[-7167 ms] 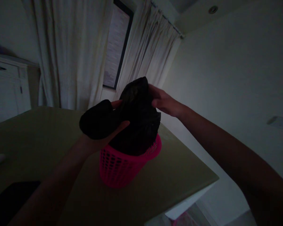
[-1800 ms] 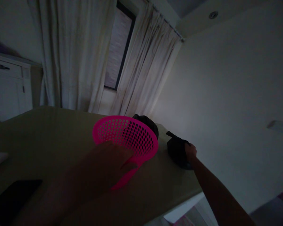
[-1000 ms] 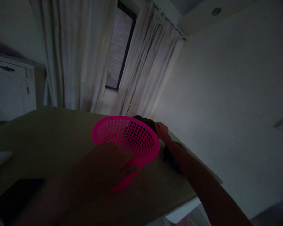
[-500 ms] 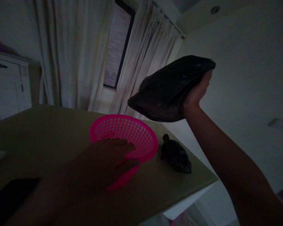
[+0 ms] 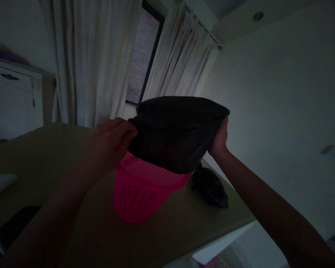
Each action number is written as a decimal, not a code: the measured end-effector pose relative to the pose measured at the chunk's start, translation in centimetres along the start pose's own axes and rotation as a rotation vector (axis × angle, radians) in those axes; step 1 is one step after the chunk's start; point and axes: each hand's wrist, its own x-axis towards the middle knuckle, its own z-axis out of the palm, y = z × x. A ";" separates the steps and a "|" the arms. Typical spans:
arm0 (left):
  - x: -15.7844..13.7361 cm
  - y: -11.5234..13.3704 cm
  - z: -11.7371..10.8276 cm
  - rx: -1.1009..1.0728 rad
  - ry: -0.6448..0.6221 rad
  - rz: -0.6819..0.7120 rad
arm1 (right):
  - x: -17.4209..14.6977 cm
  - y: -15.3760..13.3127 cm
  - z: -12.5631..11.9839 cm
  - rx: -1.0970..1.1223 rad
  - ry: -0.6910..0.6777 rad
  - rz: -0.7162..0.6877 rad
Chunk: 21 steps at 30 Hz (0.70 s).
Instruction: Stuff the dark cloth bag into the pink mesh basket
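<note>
A black plastic bag (image 5: 175, 134) is stretched between my two hands, just above a pink perforated basket (image 5: 139, 197). My left hand (image 5: 114, 139) pinches the bag's left edge between thumb and fingers. On the other side, my right hand (image 5: 220, 137) grips the bag's right end; most of its fingers are hidden by the plastic. The bag covers the back part of the basket's rim. To the right of the basket, a knotted black bag (image 5: 210, 188) lies on the table.
The greenish table (image 5: 184, 230) ends at a front right edge. A white flat item (image 5: 1, 184) and a dark object (image 5: 19, 223) lie at the left. Behind stand a white cabinet (image 5: 15, 96) and long curtains (image 5: 86, 67).
My right hand has brought the bag down and left over the basket. My left hand has risen from the basket's rim and taken hold of the bag's left edge.
</note>
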 end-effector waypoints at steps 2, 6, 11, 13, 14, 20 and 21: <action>-0.1 -0.3 -0.3 -0.089 -0.024 -0.016 | -1.1 0.9 -0.3 0.023 0.003 0.124; -0.5 -1.0 -0.4 -0.161 -0.175 0.033 | -2.8 1.3 -0.5 0.024 -0.194 0.294; -0.5 -2.0 0.1 -0.181 -0.266 0.056 | -4.0 0.3 0.0 -0.022 -0.324 0.314; -0.4 -2.2 0.1 -0.207 -0.270 0.075 | -4.4 -0.2 0.1 -0.033 -0.360 0.286; -0.2 -2.2 0.1 -0.220 -0.276 0.084 | -4.6 -0.5 0.2 -0.033 -0.368 0.279; 0.4 -1.5 -1.1 -0.260 -0.268 0.014 | -5.6 -2.3 0.0 -0.072 -0.346 0.189; 0.4 -1.2 -1.5 -0.291 -0.243 -0.025 | -5.7 -2.6 0.0 -0.067 -0.324 0.174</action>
